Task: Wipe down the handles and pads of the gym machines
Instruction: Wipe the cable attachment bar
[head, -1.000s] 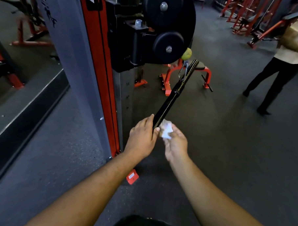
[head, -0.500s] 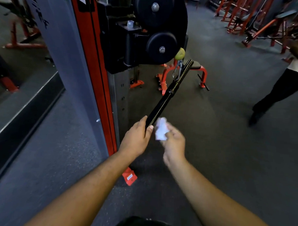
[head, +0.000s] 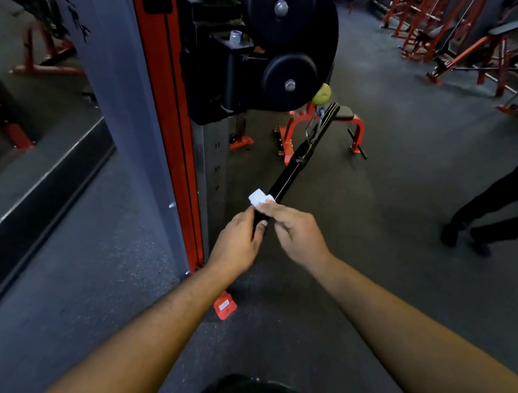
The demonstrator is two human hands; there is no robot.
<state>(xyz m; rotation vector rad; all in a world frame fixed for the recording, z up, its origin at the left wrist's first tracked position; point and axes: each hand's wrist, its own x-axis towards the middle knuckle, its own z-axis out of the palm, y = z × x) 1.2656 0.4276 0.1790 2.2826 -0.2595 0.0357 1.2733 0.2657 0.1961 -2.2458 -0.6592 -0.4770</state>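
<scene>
So the black bar handle [head: 294, 165] was angled up and away from the hands, its far end clipped by a silver carabiner [head: 314, 124] just under a yellow-green ball [head: 321, 93]. The left hand [head: 238, 243] was wrapped around the near end of the bar, fingers curled on it. The right hand [head: 295, 230] sat just beside it, reaching across and pinching a small white wipe [head: 259, 198] against the bar right above the left hand's grip, so the wipe was touching the handle.

Just left of the hands stood the machine's red and grey upright [head: 166, 127], and above the hands were two black round weight plates [head: 291, 34] on the black carriage. Below the left wrist there was a little red tag thing [head: 224, 306] on the dark rubber floor [head: 384, 231]. Past the far end of the bar sat a low red bench [head: 326, 125]. Well off to the right, somebody's legs in dark pants [head: 489, 206], and more red racks [head: 454, 35] further back.
</scene>
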